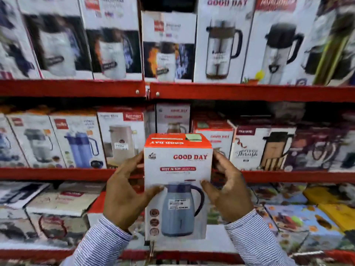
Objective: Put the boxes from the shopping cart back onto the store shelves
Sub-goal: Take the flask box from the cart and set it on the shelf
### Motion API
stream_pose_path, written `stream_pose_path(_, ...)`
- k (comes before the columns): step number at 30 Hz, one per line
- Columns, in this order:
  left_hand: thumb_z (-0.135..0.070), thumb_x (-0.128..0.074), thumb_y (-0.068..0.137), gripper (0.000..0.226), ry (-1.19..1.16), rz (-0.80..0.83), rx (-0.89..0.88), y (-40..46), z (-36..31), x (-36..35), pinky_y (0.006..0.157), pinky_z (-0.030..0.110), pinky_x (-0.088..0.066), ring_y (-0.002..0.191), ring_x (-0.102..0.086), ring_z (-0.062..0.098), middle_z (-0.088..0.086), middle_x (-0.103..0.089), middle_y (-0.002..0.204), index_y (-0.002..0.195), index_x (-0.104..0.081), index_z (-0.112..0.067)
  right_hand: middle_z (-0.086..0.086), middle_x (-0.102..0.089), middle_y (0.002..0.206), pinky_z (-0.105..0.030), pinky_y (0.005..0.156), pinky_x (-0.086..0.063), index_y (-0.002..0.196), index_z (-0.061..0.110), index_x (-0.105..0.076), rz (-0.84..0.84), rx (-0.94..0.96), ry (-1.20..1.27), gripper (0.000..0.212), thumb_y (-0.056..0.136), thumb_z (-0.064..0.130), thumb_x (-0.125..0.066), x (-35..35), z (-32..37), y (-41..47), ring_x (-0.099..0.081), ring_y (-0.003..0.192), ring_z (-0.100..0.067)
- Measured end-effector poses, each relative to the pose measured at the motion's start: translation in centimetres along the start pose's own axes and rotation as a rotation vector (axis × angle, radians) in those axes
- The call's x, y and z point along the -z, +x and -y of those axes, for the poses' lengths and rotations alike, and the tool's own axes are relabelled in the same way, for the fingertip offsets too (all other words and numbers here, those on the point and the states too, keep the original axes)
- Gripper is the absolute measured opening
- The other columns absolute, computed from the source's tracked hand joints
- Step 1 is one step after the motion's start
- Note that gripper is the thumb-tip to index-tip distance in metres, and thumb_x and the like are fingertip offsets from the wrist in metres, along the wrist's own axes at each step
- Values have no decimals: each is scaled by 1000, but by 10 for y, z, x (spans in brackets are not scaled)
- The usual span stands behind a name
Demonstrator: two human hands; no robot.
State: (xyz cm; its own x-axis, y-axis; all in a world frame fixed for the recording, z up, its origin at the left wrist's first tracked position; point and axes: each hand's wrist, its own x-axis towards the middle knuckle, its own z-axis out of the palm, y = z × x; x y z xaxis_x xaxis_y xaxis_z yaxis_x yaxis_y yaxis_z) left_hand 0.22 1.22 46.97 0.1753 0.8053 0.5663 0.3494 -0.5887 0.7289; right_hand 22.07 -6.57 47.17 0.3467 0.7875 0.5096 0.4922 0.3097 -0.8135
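At the bottom of the frame, two striped sleeves [103,244] rise toward the centre. The left hand [126,196] and the right hand [228,194] clasp a white and orange Good Day box [177,187] between them, fingers curled round its side faces and thumbs pressed on its front. The box is upright in mid-air at the centre of the frame, in front of the red shelves [76,173]. Behind it, on the middle shelf, a narrow slot shows between the neighbouring boxes, with another Good Day box [172,118] set deep inside. The likely risk: the slot looks tight, so a tilted entry could snag the cartons on either side and push one off the shelf's edge. The shopping cart is not clearly visible.
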Motion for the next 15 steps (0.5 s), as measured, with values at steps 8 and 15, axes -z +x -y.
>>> stream_pose_path(8,-9,-90,55,81,35,-29,4,77,-5,12,85,41,-58,99,-66,17,-3,-68,119,127,-57,-25,13,-61,125,-7,84,-45,137,30,-49,-15,-3,-4,70,77,-3,-62,-18,28,74,-52,119,-3)
stream_pose_path(15,-19,-90,55,82,140,-75,-60,115,4,3,91,43,-55,104,-62,18,-1,-66,124,129,-55,-24,8,-62,126,-9,89,-42,137,22,-50,-7,-36,-50,64,80,-6,-62,-25,36,108,-51,118,1)
